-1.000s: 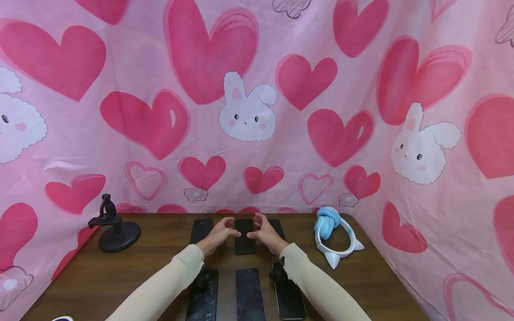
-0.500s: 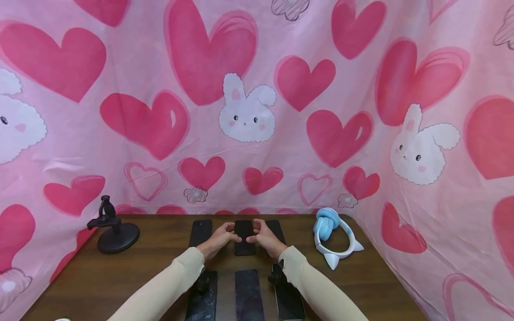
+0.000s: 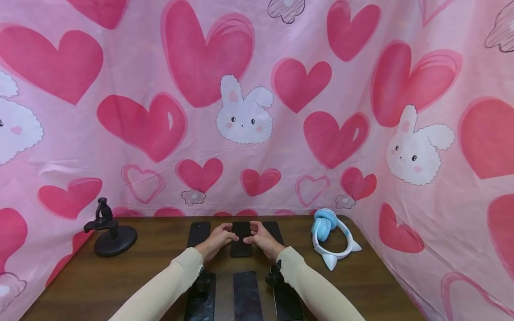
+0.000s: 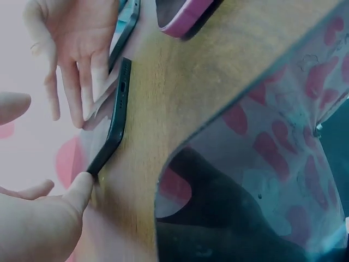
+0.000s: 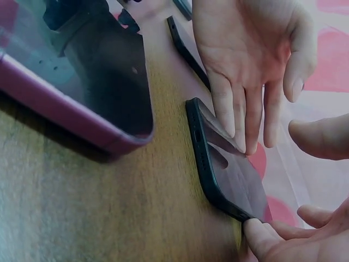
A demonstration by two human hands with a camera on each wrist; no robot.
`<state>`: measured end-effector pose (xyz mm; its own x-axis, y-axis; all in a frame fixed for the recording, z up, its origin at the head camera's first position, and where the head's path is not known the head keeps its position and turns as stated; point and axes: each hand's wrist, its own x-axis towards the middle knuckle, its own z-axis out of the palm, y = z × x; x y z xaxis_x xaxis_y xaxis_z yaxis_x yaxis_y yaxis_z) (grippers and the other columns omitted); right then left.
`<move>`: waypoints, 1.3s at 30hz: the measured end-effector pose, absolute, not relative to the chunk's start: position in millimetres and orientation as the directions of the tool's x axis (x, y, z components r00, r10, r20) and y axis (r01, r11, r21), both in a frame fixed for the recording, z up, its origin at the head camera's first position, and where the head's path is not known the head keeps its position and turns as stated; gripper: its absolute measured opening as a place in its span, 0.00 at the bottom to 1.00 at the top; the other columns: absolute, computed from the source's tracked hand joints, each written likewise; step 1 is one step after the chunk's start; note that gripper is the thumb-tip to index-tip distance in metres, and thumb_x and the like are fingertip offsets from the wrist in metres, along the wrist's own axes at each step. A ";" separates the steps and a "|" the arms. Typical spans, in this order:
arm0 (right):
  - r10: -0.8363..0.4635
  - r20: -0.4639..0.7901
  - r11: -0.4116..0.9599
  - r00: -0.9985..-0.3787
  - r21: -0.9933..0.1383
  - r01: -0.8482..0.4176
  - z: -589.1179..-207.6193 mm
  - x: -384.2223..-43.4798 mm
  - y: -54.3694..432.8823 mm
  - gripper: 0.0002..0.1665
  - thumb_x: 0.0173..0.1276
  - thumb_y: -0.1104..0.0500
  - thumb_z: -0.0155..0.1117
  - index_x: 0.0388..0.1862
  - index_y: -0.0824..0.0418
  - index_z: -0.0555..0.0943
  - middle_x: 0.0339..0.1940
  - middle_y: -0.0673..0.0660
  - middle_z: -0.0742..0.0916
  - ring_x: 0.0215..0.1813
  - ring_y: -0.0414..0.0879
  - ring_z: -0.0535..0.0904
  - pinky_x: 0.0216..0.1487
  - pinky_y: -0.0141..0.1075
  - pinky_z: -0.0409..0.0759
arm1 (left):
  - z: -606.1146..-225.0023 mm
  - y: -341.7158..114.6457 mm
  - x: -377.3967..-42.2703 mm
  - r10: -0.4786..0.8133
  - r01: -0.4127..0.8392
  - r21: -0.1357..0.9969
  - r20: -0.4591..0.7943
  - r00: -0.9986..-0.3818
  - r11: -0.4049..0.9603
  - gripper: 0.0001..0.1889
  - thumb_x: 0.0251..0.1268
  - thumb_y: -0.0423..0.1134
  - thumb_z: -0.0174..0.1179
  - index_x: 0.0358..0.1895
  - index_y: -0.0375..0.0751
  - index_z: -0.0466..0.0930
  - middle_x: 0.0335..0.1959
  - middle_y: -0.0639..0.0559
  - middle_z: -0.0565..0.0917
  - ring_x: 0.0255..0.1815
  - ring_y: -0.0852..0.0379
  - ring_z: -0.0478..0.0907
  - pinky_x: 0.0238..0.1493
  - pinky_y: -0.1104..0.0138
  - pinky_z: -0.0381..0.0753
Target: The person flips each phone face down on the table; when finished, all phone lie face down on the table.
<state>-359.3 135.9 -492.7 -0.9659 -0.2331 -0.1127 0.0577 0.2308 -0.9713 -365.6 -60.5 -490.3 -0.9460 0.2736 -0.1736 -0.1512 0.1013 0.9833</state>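
Both hands flank a black smartphone [image 3: 241, 249] lying screen up on the wooden table, the middle one of the back row. My left hand [image 3: 214, 241] is at its left side; in the left wrist view a fingertip of that hand [image 4: 46, 224] touches the phone's edge [image 4: 117, 117]. On the opposite side, my right hand [image 3: 266, 240] brings its fingertips to the right edge, seen close in the right wrist view, where this hand [image 5: 311, 240] meets a corner of the phone [image 5: 204, 174]. Fingers look mostly straight, and the thumbs stand apart from the fingers.
Other phones lie at back left [image 3: 198, 234] and back right [image 3: 275, 231]. A front row holds a left phone [image 3: 199, 303], a middle phone [image 3: 247, 296] and a right phone [image 3: 288, 301]. A black stand [image 3: 115, 241] is far left; cat-ear headphones [image 3: 326, 221] lie right.
Both hands have closed in from the two sides until their fingers reach the middle phone's edges. The head view has shifted slightly; the other phones stay in place.
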 end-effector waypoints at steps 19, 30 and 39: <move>-0.248 -0.107 0.198 -0.963 -0.978 0.058 -500.3 -359.8 131.8 0.46 0.63 0.64 0.67 0.76 0.69 0.57 0.77 0.73 0.65 0.78 0.69 0.61 0.78 0.63 0.60 | -499.6 -66.1 -366.4 0.255 -0.190 0.982 -0.188 -0.949 0.016 0.40 0.60 0.31 0.57 0.75 0.25 0.53 0.77 0.26 0.56 0.75 0.34 0.62 0.79 0.41 0.58; -0.258 -0.092 0.183 -0.962 -0.982 0.045 -499.0 -362.4 125.4 0.47 0.63 0.65 0.67 0.77 0.71 0.56 0.77 0.74 0.65 0.78 0.71 0.61 0.77 0.63 0.62 | -498.7 -66.6 -368.6 0.229 -0.181 0.983 -0.183 -0.956 0.027 0.39 0.60 0.32 0.58 0.75 0.27 0.56 0.78 0.30 0.57 0.78 0.34 0.58 0.80 0.39 0.54; -0.257 -0.103 0.196 -0.961 -0.979 0.052 -496.5 -367.9 124.8 0.48 0.64 0.64 0.68 0.78 0.70 0.56 0.77 0.73 0.65 0.78 0.70 0.61 0.77 0.62 0.62 | -493.5 -67.1 -368.9 0.228 -0.171 0.984 -0.176 -0.958 0.045 0.39 0.60 0.34 0.58 0.75 0.28 0.57 0.78 0.32 0.57 0.77 0.34 0.59 0.80 0.38 0.53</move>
